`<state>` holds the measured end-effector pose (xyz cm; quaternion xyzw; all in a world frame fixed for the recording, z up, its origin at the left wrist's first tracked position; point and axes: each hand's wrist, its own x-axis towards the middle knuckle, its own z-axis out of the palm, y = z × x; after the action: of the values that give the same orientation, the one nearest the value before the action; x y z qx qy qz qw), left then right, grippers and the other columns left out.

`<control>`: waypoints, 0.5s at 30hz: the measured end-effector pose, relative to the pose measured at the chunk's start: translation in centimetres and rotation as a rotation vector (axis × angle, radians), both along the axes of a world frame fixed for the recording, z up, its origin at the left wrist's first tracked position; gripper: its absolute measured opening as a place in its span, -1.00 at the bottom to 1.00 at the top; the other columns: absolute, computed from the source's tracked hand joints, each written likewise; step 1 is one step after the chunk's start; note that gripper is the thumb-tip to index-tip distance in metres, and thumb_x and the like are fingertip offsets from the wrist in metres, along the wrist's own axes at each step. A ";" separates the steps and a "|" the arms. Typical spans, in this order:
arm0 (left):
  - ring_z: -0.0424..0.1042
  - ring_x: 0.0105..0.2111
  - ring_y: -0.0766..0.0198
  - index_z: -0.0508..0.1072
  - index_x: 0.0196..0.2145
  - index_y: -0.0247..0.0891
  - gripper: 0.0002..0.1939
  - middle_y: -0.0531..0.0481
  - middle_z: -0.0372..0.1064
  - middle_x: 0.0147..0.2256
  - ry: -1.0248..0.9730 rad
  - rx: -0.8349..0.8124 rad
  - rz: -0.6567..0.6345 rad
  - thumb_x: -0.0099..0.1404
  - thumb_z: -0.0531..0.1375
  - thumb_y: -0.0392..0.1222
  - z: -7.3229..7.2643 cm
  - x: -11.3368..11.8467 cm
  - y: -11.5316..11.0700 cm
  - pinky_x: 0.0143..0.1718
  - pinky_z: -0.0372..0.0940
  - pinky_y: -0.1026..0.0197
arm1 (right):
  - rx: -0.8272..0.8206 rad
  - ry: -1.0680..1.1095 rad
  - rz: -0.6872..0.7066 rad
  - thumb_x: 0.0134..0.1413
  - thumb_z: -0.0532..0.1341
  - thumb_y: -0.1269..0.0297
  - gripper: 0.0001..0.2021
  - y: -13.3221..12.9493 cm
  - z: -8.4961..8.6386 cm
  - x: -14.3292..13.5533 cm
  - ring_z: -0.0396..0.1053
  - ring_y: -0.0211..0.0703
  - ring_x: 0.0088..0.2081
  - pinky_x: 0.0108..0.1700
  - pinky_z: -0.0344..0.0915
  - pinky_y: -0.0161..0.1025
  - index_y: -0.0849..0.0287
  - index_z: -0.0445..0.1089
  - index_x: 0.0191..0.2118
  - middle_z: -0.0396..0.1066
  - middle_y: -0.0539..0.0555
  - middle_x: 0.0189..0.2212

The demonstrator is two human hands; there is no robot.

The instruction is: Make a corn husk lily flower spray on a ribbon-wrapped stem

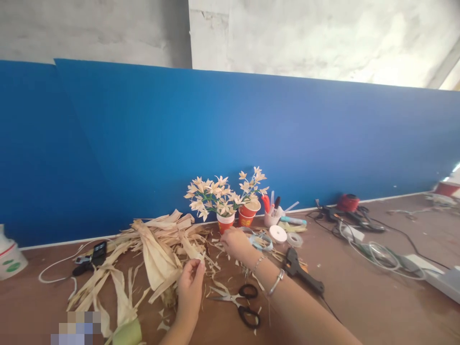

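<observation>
My left hand (pixel 190 282) is closed in a pinch, thumb against fingers, on a small pale piece of corn husk (pixel 200 258). Just in front of the red paper cups my right hand (pixel 235 243) reaches low over the table; its fingers are curled down and mostly hidden, so their hold cannot be made out. Husk flowers (pixel 212 191) on green stems stand in a red and white cup (pixel 226 223). Behind it, another red cup (pixel 246 216) holds more flowers. A heap of dried corn husks (pixel 158 254) lies left of my hands. Between my forearms rest black-handled scissors (pixel 239 301).
A glue gun (pixel 302 270) lies right of my right forearm. Tape rolls (pixel 278 234) and a pen cup (pixel 272 218) stand behind it. Cables (pixel 381 258) and a power strip (pixel 434 280) spread at right. A white bottle (pixel 10 256) is far left; a blue panel (pixel 230 139) borders the table.
</observation>
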<state>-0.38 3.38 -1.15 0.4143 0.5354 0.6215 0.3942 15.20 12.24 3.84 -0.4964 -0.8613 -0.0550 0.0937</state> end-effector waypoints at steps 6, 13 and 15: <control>0.32 -0.48 0.24 0.40 -0.44 -0.29 -0.55 0.04 0.31 -0.53 -0.008 -0.006 0.013 0.02 0.23 0.21 0.2 0.0 -0.1 -0.40 0.24 0.26 | -0.030 -0.143 0.058 -0.07 0.18 0.54 -0.84 1.0 -1.0 -0.5 0.39 0.00 -0.25 -0.26 0.19 -0.20 0.30 0.51 -0.38 0.51 0.25 -0.38; 0.34 -0.45 0.22 0.40 -0.44 -0.29 -0.55 0.03 0.34 -0.52 -0.052 -0.008 0.012 -0.02 0.26 0.21 0.4 0.0 0.0 -0.39 0.24 0.26 | -0.062 -0.269 0.062 -0.07 0.20 0.56 -0.85 1.2 -0.8 -1.7 0.40 0.07 -0.22 -0.22 0.19 -0.12 0.36 0.53 -0.38 0.52 0.32 -0.38; 0.34 -0.45 0.21 0.40 -0.43 -0.29 -0.54 0.02 0.34 -0.52 -0.058 -0.015 0.008 -0.02 0.26 0.20 0.5 0.0 -0.1 -0.38 0.24 0.26 | -0.066 -0.285 0.051 -0.05 0.19 0.56 -0.84 1.3 -0.7 -1.9 0.40 0.08 -0.21 -0.23 0.19 -0.11 0.37 0.52 -0.35 0.52 0.33 -0.36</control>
<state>-0.42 3.31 -0.67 0.3908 0.5300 0.6310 0.4101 13.26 13.56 3.12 -0.4642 -0.8796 -0.0943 -0.0445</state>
